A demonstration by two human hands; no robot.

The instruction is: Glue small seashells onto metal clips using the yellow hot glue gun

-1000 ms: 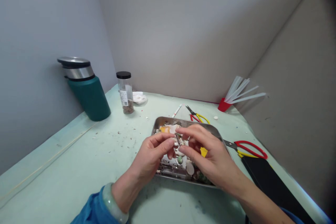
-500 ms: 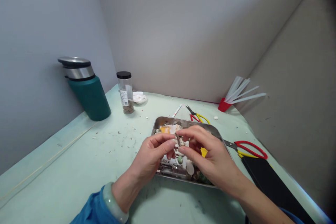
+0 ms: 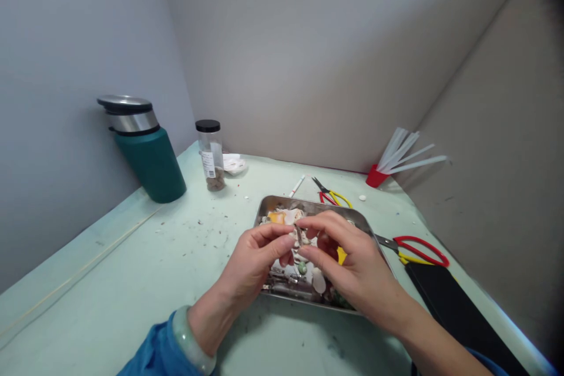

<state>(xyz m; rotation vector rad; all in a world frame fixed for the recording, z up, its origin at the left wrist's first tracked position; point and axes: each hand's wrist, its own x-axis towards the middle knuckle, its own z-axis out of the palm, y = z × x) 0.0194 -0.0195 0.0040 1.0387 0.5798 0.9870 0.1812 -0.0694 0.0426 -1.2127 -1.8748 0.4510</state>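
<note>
A small, narrow grey-brown piece point(image 3: 299, 236), perhaps a bit of shell, is held upright above a metal tray. My right hand point(image 3: 348, 252) pinches it between index finger at the top and thumb below. From the other side, my left hand point(image 3: 259, 249) closes thumb and index finger on its left edge. Under both hands the metal tray point(image 3: 291, 294) holds white and pale shells point(image 3: 318, 279), a green bead-like ball point(image 3: 302, 268) and an orange piece point(image 3: 277, 218). The right hand covers part of the tray's contents.
Red-and-yellow-handled scissors point(image 3: 422, 250) lie right of the tray beside a black slab point(image 3: 458, 305). Behind it are smaller scissors point(image 3: 328, 191) and a white stick point(image 3: 297, 185). A red cup point(image 3: 376, 176) holds translucent sticks. A jar point(image 3: 210, 158) and a green flask point(image 3: 152, 158) stand left.
Both hands stay almost in place over the tray. The small piece between the fingertips has turned very slightly; everything else is unchanged.
</note>
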